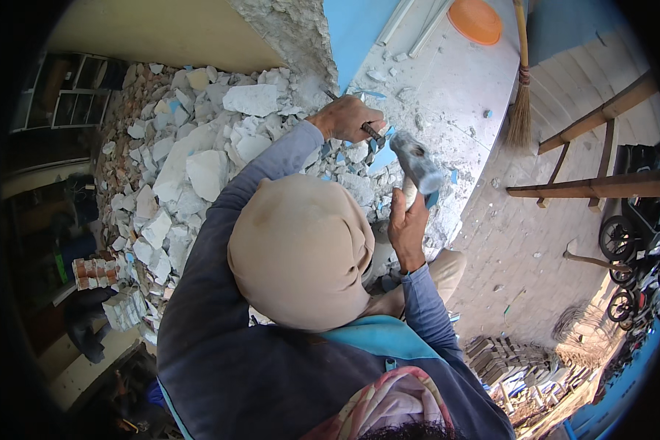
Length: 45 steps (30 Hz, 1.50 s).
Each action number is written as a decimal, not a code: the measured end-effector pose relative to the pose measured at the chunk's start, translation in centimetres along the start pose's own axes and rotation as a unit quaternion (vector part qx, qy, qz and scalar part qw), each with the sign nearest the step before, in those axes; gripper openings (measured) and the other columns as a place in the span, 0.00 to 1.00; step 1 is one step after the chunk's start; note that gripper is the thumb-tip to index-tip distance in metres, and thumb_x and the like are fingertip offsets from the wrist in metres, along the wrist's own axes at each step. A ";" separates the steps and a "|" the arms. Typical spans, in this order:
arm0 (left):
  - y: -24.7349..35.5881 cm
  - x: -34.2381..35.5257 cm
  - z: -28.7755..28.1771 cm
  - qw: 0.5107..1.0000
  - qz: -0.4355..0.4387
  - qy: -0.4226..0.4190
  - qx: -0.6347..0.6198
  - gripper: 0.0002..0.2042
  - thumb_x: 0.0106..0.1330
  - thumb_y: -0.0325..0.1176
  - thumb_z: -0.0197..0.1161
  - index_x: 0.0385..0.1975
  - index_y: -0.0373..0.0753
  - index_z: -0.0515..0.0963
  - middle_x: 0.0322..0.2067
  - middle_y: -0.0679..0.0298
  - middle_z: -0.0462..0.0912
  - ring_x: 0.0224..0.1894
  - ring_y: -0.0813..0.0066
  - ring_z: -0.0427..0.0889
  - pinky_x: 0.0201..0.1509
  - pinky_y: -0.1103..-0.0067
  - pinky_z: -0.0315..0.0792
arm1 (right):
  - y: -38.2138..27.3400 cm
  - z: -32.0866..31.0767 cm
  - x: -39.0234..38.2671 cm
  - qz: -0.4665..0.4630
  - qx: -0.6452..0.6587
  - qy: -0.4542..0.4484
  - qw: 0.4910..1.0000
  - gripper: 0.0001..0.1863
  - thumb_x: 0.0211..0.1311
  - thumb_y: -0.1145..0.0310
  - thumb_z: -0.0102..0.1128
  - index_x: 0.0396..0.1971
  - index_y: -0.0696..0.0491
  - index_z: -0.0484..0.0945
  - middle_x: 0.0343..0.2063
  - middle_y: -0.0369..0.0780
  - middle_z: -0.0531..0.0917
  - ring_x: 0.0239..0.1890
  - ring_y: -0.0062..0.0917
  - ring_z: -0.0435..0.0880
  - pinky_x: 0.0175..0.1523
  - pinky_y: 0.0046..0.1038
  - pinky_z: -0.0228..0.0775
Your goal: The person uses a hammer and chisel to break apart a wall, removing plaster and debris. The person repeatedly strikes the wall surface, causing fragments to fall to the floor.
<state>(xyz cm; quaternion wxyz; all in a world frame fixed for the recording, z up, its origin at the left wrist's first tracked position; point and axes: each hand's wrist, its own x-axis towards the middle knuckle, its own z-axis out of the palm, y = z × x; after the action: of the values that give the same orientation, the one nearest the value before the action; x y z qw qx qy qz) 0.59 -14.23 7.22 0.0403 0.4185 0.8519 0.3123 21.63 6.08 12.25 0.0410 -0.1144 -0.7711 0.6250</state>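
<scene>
My left hand (347, 119) is closed around a steel chisel (372, 133). One end of the chisel reaches toward the foot of a broken wall edge (301, 44); whether it touches the wall I cannot tell. The other end sticks out below my fist, close to the hammer. In my right hand (408, 229) is the pale handle of a sledgehammer, gripped just below its grey metal head (418, 163). The hammer head and the chisel look slightly apart. Broken masonry (253, 143) lies beneath and left of my hands, and my bent knee (301, 253) rises between my arms.
An orange basin (474, 20) and a straw broom (521, 110) are at the upper right. A wooden frame (601, 187) stands at the right, with motorcycles (623, 242) beyond. Stacked tiles (506, 363) lie lower right. Joined bricks (95, 272) sit on the rubble at left.
</scene>
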 end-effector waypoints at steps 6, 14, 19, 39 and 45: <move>-1.1 -1.3 -0.4 1.000 0.000 -0.002 0.028 0.18 0.75 0.43 0.58 0.22 0.41 0.74 0.17 0.54 0.76 0.20 0.50 0.79 0.26 0.61 0.70 | -1.6 -3.3 -0.3 0.016 -0.022 -0.034 0.999 0.28 0.79 0.41 0.52 0.39 0.56 0.74 0.18 0.30 0.72 0.19 0.13 0.68 0.22 0.23 0.59; -1.2 -0.4 -0.9 0.999 -0.009 0.053 -0.005 0.17 0.75 0.43 0.59 0.23 0.41 0.74 0.18 0.54 0.76 0.21 0.47 0.77 0.26 0.62 0.70 | -0.9 0.6 1.9 -0.110 -0.114 -0.080 0.984 0.21 0.79 0.51 0.58 0.43 0.57 0.75 0.21 0.38 0.77 0.20 0.25 0.72 0.28 0.31 0.66; -1.2 -0.2 -0.8 0.998 -0.030 0.054 -0.011 0.13 0.71 0.39 0.63 0.25 0.41 0.76 0.20 0.53 0.77 0.22 0.46 0.78 0.27 0.62 0.70 | -2.8 -3.2 2.0 0.001 -0.084 -0.099 0.991 0.30 0.80 0.41 0.52 0.46 0.59 0.77 0.19 0.35 0.76 0.21 0.19 0.72 0.27 0.27 0.63; -1.4 -0.5 0.1 0.981 -0.066 0.181 -0.030 0.20 0.78 0.45 0.58 0.25 0.38 0.74 0.17 0.50 0.72 0.19 0.48 0.75 0.25 0.60 0.66 | -3.7 -1.1 2.2 -0.268 0.236 -0.052 0.933 0.35 0.73 0.30 0.48 0.31 0.53 0.64 0.17 0.33 0.65 0.14 0.15 0.61 0.17 0.22 0.52; -0.3 -0.2 0.2 0.975 -0.092 0.202 -0.012 0.18 0.76 0.44 0.57 0.28 0.36 0.75 0.21 0.49 0.76 0.25 0.44 0.77 0.31 0.57 0.69 | -0.3 -1.2 4.1 -0.039 -0.113 -0.138 0.983 0.24 0.78 0.50 0.57 0.42 0.60 0.77 0.24 0.51 0.82 0.25 0.38 0.84 0.32 0.39 0.71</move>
<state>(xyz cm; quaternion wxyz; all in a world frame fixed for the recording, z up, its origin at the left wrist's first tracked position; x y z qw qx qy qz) 0.58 -14.40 6.92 -0.0991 0.2659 0.8735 0.3956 17.82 8.14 12.51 -0.0546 -0.0003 -0.8387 0.5419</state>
